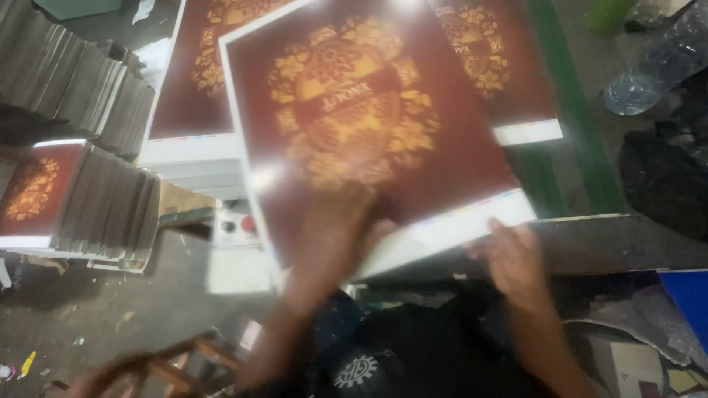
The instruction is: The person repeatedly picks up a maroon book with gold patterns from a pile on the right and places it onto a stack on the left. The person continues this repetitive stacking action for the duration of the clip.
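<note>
The left hand (335, 228) lies flat, fingers spread, on the big dark red printed sheet (361, 118) in the middle of the frame. The right hand (512, 258) pinches its lower white edge. The shiny sheet could slide off or bend.

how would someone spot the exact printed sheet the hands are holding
Start at the green-edged table covered with dark red sheets bearing gold floral emblems. The held sheet lies tilted on top, nearest the camera, left hand on it and right hand at its white bottom margin. The other sheets lie flat under it.
</note>
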